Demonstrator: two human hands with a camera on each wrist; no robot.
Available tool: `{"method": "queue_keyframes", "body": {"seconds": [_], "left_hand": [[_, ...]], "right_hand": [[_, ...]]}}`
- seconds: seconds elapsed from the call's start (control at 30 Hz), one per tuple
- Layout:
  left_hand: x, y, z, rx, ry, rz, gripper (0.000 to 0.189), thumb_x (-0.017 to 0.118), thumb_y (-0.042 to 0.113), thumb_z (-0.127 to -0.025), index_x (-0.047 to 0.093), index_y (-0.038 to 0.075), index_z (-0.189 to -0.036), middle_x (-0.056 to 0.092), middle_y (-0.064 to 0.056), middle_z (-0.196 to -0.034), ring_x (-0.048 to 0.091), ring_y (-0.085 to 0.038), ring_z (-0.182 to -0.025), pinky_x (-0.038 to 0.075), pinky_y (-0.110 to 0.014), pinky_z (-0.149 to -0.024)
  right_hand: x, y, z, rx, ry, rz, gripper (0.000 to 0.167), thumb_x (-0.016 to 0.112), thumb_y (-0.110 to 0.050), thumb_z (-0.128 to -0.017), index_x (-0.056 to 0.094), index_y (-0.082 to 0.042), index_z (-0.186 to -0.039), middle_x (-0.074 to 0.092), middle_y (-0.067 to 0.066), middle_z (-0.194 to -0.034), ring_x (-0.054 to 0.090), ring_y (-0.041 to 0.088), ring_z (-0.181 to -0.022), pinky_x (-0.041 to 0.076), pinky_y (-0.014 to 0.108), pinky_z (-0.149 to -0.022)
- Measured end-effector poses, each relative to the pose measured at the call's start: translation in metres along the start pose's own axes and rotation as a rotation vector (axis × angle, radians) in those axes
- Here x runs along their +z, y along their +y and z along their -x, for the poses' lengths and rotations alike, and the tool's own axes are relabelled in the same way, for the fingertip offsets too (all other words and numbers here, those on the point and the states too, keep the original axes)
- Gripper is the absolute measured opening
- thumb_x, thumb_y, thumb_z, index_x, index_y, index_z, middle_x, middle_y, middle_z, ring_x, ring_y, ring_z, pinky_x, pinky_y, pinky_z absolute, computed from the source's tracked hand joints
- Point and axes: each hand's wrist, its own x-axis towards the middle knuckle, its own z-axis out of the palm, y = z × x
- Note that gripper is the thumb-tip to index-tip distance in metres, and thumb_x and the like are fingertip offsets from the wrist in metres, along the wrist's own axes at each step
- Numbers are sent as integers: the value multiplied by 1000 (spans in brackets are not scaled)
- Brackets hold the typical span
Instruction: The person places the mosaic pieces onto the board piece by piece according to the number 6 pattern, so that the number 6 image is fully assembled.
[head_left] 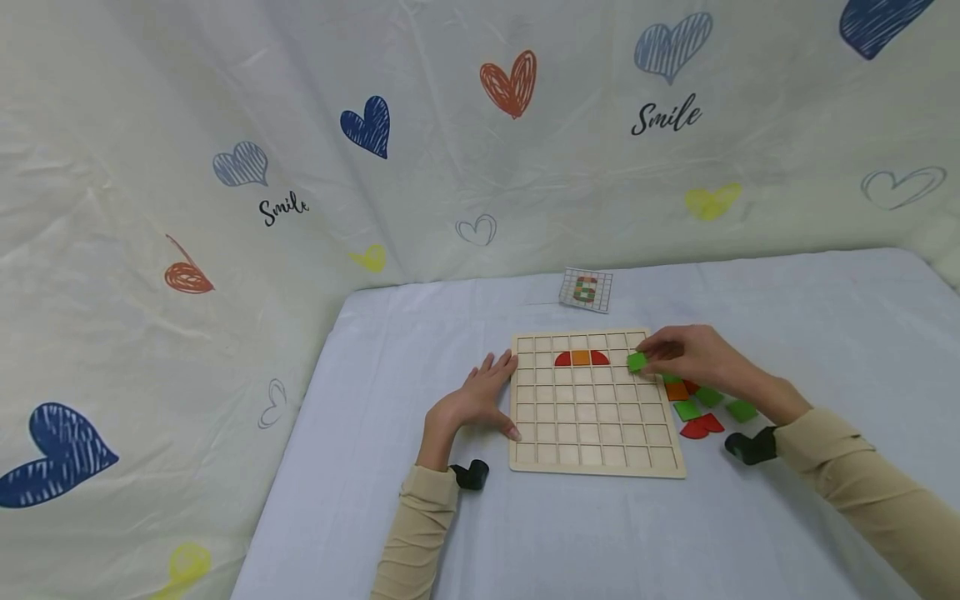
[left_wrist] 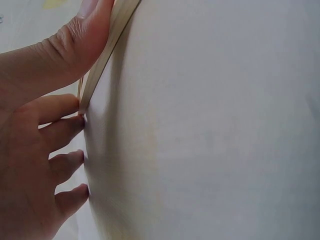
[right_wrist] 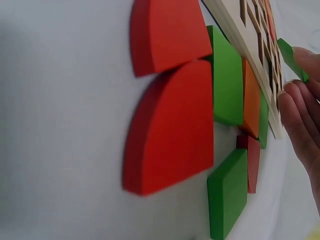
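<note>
A square wooden grid board lies on the white-covered table. In its upper rows sit two red quarter-round pieces, the left one and the right one, with an orange square between them. My right hand pinches a green square block over the board's right side; the right wrist view shows the same green block between thumb and fingers. My left hand rests along the board's left edge, fingers spread, thumb against the rim in the left wrist view.
Right of the board lie loose pieces: green squares, an orange square and red quarter-rounds. A small printed pattern card lies behind the board. A cloth with hearts hangs behind the table.
</note>
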Motion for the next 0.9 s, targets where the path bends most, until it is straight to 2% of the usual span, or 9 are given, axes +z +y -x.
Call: {"method": "queue_keyframes", "body": {"seconds": [0.17,0.47,0.9], "left_hand": [[1,1,0,-7,-5,0,128,96,27,-71,14,13,-167,4,-3,-175,-5,-28,-161,4,-48,-131],[1,1,0,-7,-7,3,127,96,26,-71,14,12,-167,4,-3,-175,-5,-28,-161,4,-48,-131],[0,1,-1,-23,-9,6,128,96,27,-71,13,14,-167,4,-1,-175,-5,-26,-161,3,-47,-131]], "right_hand": [[6,-3,-2,-1,-1,2,38,83,-24,-88,75,-3,-117,74,4,-102,66,19,-91,55,22,-77],[15,-10,-8,-58,5,-1,34,84,-21,-87,76,-4,-115,74,3,-101,64,17,-87,55,21,-77],[32,-28,-26,-122,-37,-33,29,81,-15,-89,76,-2,-115,76,6,-102,67,15,-87,56,24,-77]]}}
